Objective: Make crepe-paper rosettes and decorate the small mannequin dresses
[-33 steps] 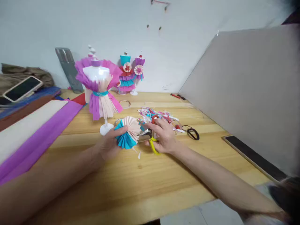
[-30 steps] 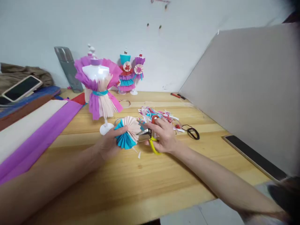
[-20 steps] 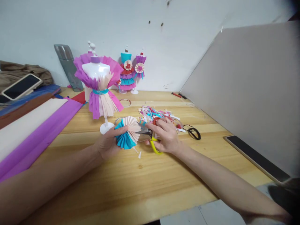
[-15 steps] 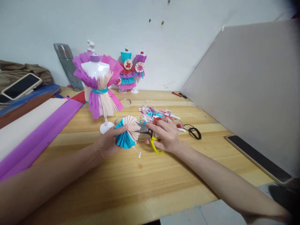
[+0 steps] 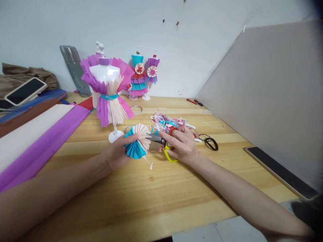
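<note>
A pleated paper rosette (image 5: 137,143), half blue and half cream, is pinched in my left hand (image 5: 119,151), thumb on its front. My right hand (image 5: 183,144) grips scissors (image 5: 169,154) with one yellow and one red-orange handle. Their slightly parted blades point left at the rosette's cream edge. Just behind the rosette stands a white mannequin (image 5: 104,72) dressed in purple, pink and cream paper with a blue band. Small cream scraps (image 5: 151,165) lie on the table below the blades.
Colourful paper shreds (image 5: 164,121) are heaped behind my right hand, beside a black band (image 5: 211,143). Paper sheets (image 5: 42,134) lie left, near a phone (image 5: 26,91) and bottle (image 5: 75,70). Two dressed mannequins (image 5: 138,72) stand by the wall. Another phone (image 5: 280,171) lies right.
The scissors have shifted slightly right relative to the rosette, and their blades are closer together. The whole view has shifted a little.
</note>
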The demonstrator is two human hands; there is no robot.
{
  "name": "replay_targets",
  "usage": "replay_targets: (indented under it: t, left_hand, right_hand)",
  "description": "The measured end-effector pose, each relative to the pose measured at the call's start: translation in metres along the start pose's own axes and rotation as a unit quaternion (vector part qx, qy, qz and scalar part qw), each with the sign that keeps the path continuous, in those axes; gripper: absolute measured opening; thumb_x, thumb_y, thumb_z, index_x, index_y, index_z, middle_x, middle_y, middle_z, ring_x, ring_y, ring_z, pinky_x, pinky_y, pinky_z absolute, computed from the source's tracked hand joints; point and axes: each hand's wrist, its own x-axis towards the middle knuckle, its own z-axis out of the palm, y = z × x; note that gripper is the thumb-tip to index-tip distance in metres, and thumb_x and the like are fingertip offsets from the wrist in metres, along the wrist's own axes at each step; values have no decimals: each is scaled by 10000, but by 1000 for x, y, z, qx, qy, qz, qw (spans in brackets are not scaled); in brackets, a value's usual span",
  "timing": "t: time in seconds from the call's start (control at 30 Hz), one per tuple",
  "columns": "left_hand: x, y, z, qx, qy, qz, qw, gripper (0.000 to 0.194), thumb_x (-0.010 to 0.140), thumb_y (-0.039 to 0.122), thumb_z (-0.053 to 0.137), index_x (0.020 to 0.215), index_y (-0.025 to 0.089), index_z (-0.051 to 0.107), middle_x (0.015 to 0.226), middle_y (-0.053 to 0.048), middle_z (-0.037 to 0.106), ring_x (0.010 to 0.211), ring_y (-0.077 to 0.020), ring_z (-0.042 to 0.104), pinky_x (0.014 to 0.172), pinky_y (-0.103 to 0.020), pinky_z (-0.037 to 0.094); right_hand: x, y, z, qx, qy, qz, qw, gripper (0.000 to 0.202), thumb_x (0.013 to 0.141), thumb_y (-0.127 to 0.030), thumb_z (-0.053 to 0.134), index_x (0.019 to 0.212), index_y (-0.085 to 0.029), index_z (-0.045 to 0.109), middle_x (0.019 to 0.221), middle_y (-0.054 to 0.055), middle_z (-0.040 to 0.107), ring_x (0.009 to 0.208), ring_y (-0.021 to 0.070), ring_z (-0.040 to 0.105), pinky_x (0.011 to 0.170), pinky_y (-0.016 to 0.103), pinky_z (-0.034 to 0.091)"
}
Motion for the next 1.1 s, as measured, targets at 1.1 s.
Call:
replay_targets:
  t: [1.1]
  left_hand:
    - [-2, -1, 8, 1, 3, 13, 1000, 262, 657, 238, 829, 867, 118, 726, 911, -101, 754, 834, -238, 697, 673, -276, 533]
  right_hand:
    - [1, -12, 4, 51, -23, 43, 997, 383, 934, -479, 526, 980, -131, 680, 682, 33, 520, 667, 177, 462, 636, 301, 345]
